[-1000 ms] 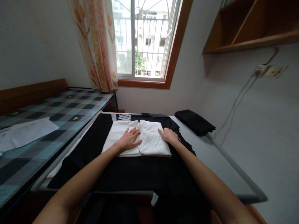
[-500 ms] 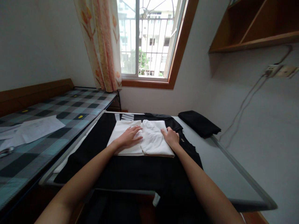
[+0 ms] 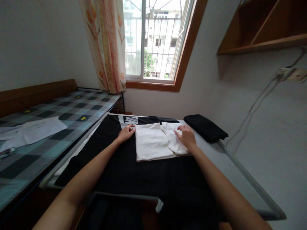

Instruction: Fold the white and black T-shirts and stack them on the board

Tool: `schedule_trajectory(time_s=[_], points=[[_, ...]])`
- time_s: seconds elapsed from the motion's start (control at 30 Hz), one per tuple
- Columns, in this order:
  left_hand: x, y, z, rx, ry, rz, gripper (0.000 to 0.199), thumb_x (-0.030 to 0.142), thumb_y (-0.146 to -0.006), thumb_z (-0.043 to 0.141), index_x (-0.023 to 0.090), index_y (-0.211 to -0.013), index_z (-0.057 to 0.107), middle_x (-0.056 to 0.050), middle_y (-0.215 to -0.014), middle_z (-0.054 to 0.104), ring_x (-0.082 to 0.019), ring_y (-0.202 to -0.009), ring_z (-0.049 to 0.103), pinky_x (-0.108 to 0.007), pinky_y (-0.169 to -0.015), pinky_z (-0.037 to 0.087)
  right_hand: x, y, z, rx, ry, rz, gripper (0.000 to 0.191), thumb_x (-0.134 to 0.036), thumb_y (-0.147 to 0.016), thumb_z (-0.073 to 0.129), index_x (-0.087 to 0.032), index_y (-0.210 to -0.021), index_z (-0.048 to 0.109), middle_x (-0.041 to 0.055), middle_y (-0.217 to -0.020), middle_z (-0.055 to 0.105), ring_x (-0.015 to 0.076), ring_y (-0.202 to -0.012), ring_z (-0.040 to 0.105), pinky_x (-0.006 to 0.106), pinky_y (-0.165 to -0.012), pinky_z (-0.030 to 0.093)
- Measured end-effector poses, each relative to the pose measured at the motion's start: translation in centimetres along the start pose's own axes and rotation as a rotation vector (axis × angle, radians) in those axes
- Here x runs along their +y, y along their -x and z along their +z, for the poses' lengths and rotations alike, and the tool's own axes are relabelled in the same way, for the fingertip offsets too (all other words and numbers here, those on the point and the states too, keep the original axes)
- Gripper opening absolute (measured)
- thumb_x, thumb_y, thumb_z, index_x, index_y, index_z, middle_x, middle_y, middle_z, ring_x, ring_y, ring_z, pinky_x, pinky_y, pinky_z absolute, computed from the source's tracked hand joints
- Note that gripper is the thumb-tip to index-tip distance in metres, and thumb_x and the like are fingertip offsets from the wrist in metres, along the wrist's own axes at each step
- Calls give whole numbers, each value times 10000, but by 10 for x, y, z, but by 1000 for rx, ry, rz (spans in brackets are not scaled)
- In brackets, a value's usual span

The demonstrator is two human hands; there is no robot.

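Observation:
A folded white garment [image 3: 153,140] lies over a spread black garment [image 3: 141,179] on the table. At its far left corner is my left hand [image 3: 126,133], the fingers bent together and pinching the white cloth's edge. My right hand [image 3: 187,137] rests at the garment's right part, near the collar, its fingers curled over the cloth and slightly blurred; whether it grips the cloth is hard to make out.
A folded black cloth [image 3: 205,127] lies at the table's back right corner. To the left stands a bed [image 3: 59,108] with a checked cover and papers [image 3: 39,131] on it. A wooden shelf [image 3: 263,44] hangs at upper right.
The white garment has shifted to the right. My left hand has gone from lying flat on it to its left corner. My right hand has moved right with the cloth.

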State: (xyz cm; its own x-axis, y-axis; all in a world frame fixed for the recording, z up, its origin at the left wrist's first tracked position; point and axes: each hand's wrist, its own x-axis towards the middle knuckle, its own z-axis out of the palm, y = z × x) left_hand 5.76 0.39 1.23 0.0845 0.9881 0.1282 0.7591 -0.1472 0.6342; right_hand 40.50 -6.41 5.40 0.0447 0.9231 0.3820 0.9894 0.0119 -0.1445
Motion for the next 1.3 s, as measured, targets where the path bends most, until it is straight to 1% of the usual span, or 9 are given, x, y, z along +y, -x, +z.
schedule_trajectory(time_s=[0.13,0.23,0.47,0.67,0.8,0.93,1.07,1.2,1.3], points=[[3,-15,0,-64,65,-121,385,367,-845,578,196,-1189,595,-37,-818,709,-198,-831,678,-253,-697,482,-79,35,-4,-302,-326,-718,242,-428,-897,567,-198,-931,634,65,-940,628,188,-866,572,298,-808,409],[9,-30,-4,-159,134,-133,344,320,-860,565,152,-1158,600,-56,-823,709,-166,-712,680,-220,-589,472,-120,54,-2,-317,-293,-1008,334,-505,-873,571,-189,-968,623,65,-905,628,192,-831,571,311,-792,404],[24,-54,-11,-287,172,-99,178,304,-804,641,139,-871,651,-12,-649,646,-91,-485,566,-168,-426,364,-144,52,1,-274,-82,-1136,153,-301,-904,523,-176,-956,593,59,-859,654,182,-792,595,307,-754,390],[24,-70,-22,-254,132,-96,230,325,-774,672,126,-675,612,-1,-501,554,-96,-465,520,-179,-421,341,-159,53,13,-178,-38,-1139,141,-209,-943,462,-167,-949,596,64,-891,655,183,-813,598,293,-710,410],[24,-70,-23,-182,72,-92,173,283,-771,670,115,-740,639,-23,-586,595,-141,-566,591,-219,-512,431,-167,55,20,-182,-62,-1124,153,-201,-947,458,-168,-969,606,62,-909,650,169,-786,595,276,-661,407],[32,-59,-11,-12,-16,-46,185,192,-753,662,150,-933,658,-92,-969,644,-239,-971,624,-322,-822,496,-152,48,8,-161,-197,-1042,217,-333,-949,488,-187,-1039,621,47,-880,656,163,-779,595,279,-709,406],[53,-34,11,49,-168,241,216,265,-828,605,208,-1027,664,-94,-1149,595,-267,-1141,544,-399,-991,415,-107,28,-6,-65,-177,-693,179,-260,-929,499,-183,-909,659,54,-848,656,173,-805,591,286,-745,398],[75,13,37,-126,-224,637,382,453,-913,494,224,-1190,624,-99,-1288,576,-265,-1231,497,-436,-1048,353,-49,7,-9,12,-56,-283,207,-289,-915,497,-184,-934,674,81,-932,661,205,-861,599,309,-777,413],[83,48,51,-229,-275,787,536,549,-932,402,257,-1371,491,-110,-1458,446,-287,-1378,345,-494,-1115,238,-8,-1,-5,26,4,-1,257,-314,-912,471,-184,-1010,670,104,-1007,657,234,-911,609,319,-765,432]])
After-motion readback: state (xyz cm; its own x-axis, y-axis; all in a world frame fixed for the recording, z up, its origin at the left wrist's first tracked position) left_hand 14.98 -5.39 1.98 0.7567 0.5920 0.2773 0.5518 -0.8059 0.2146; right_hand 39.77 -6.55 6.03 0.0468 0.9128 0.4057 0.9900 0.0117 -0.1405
